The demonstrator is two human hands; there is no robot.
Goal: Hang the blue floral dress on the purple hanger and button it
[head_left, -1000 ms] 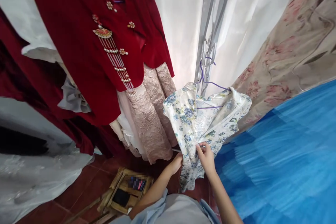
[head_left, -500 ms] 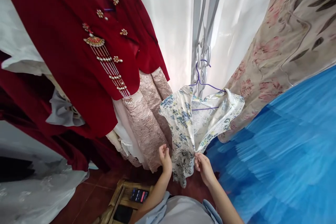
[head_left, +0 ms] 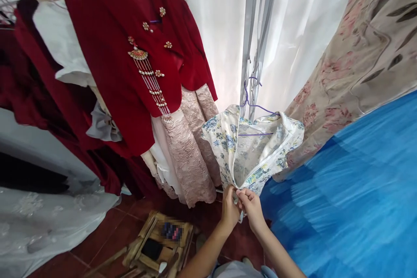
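A white garment with blue and yellow flowers (head_left: 224, 139) hangs on a purple hanger (head_left: 260, 107), its V-shaped opening spread towards me. The opening narrows to a point at my fingers, with a pale, zip-like edge along its right side. My left hand (head_left: 230, 209) is closed on the cloth at the bottom of the V. Right beside it, my right hand (head_left: 250, 208) pinches the same spot with thumb and forefinger. Both hands nearly touch, and the small part between the fingertips is hidden.
Left of the garment hangs a dark red jacket (head_left: 107, 52) with beaded brooches, over a pink brocade skirt (head_left: 192, 160). A blue tulle dress (head_left: 352, 191) and a beige floral dress (head_left: 339, 82) hang right. A wooden stool (head_left: 143, 230) with a phone stands below; white curtains (head_left: 215, 30) hang behind.
My left hand has moved right from beside the garment and closed on it next to my right hand. The garment's opening looks wider, and the view has shifted, showing more of the left rack.
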